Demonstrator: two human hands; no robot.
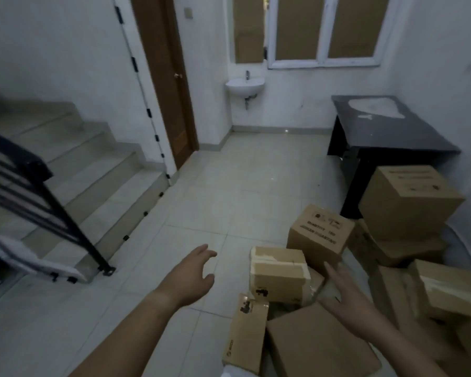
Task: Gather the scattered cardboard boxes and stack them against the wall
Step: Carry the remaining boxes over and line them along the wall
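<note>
Bare forearms come in from the bottom edge, both hands out front, nothing held. Right hand (348,297) hovers palm down, fingers spread wide and straight, over the flat box (318,346) lying lowest in the pile. Can't tell if it touches, heavy blur there.

Left of those fingers, just beside the index tip, sits the taped box (279,276), with torn tape across its top, tilted and resting on the boxes under it. Past the right fingertips stands the printed box (320,235), black lettering on its face, tipped at an angle. Below the taped box, left of the right wrist, the narrow box (245,333) stands on end beside the flat box.

Left hand (193,276) hangs over bare floor (215,191), fingers loosely extended and slightly apart, thumb out to the side. The taped box lies to the right of its tips, apart from them.

Right of the right-hand fingers more boxes are heaped. A big box (408,200) sits on top of a lower box (392,250). A second taped box (452,289) is nearer, probably leaning on others, edges blurred. Heap lies by the right wall (446,63), next to a dark table (392,126).

Far beyond the fingertips: sink (244,87), window (297,28), brown door (169,85). Left of the left-hand fingers, stairs (93,164) with a black railing (38,202).
</note>
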